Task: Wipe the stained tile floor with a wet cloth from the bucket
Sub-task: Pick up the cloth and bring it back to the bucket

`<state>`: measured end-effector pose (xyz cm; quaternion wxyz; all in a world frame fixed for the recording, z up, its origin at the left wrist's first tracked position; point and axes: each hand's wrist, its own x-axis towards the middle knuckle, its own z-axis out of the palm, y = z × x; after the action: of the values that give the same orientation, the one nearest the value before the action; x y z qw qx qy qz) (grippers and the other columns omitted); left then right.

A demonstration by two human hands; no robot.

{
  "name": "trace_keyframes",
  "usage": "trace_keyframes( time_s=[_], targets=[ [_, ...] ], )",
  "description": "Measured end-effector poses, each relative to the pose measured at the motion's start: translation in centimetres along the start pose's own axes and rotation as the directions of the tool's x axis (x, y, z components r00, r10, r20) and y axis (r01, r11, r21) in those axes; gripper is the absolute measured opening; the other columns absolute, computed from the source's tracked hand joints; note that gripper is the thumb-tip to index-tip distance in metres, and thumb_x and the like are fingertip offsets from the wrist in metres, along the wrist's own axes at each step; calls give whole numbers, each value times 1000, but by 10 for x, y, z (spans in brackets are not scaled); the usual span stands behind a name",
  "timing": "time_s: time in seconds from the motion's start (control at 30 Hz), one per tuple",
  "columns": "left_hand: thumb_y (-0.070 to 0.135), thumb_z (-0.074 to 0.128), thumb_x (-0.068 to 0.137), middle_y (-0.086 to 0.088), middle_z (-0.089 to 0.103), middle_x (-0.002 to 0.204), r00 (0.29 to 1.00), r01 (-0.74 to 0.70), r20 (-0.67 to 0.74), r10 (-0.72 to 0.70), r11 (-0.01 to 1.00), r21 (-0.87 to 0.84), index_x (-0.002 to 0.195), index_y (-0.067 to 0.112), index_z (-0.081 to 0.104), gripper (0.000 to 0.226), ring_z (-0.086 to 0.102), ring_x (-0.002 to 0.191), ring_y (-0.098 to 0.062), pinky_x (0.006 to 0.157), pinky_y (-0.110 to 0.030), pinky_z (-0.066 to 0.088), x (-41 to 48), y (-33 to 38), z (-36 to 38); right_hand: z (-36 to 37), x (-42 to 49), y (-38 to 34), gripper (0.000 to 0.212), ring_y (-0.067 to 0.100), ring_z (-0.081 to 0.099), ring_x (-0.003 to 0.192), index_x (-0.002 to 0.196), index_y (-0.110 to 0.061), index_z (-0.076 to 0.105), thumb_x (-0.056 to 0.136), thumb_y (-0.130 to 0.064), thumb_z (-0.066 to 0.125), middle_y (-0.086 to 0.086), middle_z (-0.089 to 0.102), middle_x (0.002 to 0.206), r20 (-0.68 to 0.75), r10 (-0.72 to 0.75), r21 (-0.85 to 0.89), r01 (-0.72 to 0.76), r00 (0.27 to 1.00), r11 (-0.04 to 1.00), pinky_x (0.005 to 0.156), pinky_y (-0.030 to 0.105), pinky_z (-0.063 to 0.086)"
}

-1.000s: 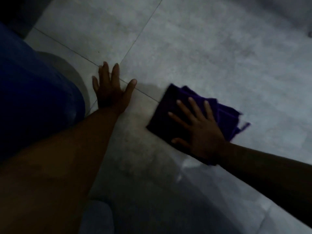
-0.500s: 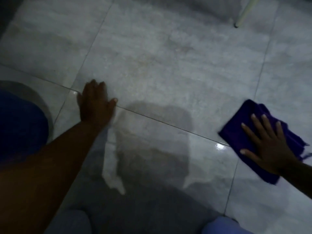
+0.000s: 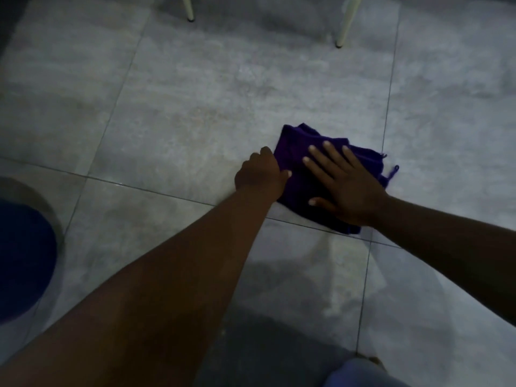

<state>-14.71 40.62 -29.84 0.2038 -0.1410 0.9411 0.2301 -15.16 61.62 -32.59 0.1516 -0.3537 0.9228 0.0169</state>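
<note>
A folded purple cloth (image 3: 296, 152) lies on the grey tile floor (image 3: 195, 107), just above a grout line. My right hand (image 3: 346, 188) presses flat on top of it, fingers spread and pointing up-left. My left hand (image 3: 259, 174) is curled at the cloth's left edge, with its thumb on the fabric and its fingers bent at the edge. The blue bucket (image 3: 22, 261) stands at the far left, partly out of view. A wet, shiny patch shows on the tile below the cloth.
Two pale chair or table legs (image 3: 188, 9) (image 3: 344, 23) stand on the floor at the top. My knee in light fabric (image 3: 360, 372) shows at the bottom right. A dark shadow covers the floor at the bottom centre.
My left hand has left the floor near the bucket and reached right to the cloth's edge. My right hand has slid the cloth leftward across the vertical grout line.
</note>
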Motion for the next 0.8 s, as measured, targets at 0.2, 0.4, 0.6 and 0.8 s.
trace_keyframes(
  time_s=[0.2,0.4,0.6,0.8],
  targets=[
    [43,59,91,-14,69,112,990,103,122,-74,963,-249,107,6,64,40,66,103,-31,80,-32,50,3,19,6,22,-73,12,74,38,26,150,152,-15,36,96,-62,28,17,33,160,-33,138,11,-137,990,990,118,58,26],
    [30,63,88,-12,64,121,988,79,157,8,839,-538,120,7,60,39,62,109,-30,99,-44,52,-11,42,-30,24,-71,-1,75,31,11,154,155,-24,27,96,-67,10,8,22,165,-5,263,150,-259,965,954,123,55,17],
    [10,64,87,-8,55,132,998,-5,49,43,806,-592,139,19,43,58,58,115,-25,101,-44,52,-28,47,-131,-17,-19,-37,74,35,38,144,143,-14,52,97,-65,22,16,47,151,-58,466,579,-350,883,736,118,52,31],
    [-5,62,83,-7,43,149,991,-133,-97,92,754,-643,151,44,21,93,65,109,-26,84,-43,62,-91,3,-278,-136,63,-129,89,34,63,119,152,-23,36,84,-80,39,12,61,136,407,31,879,-382,913,-286,98,53,53]
  ],
)
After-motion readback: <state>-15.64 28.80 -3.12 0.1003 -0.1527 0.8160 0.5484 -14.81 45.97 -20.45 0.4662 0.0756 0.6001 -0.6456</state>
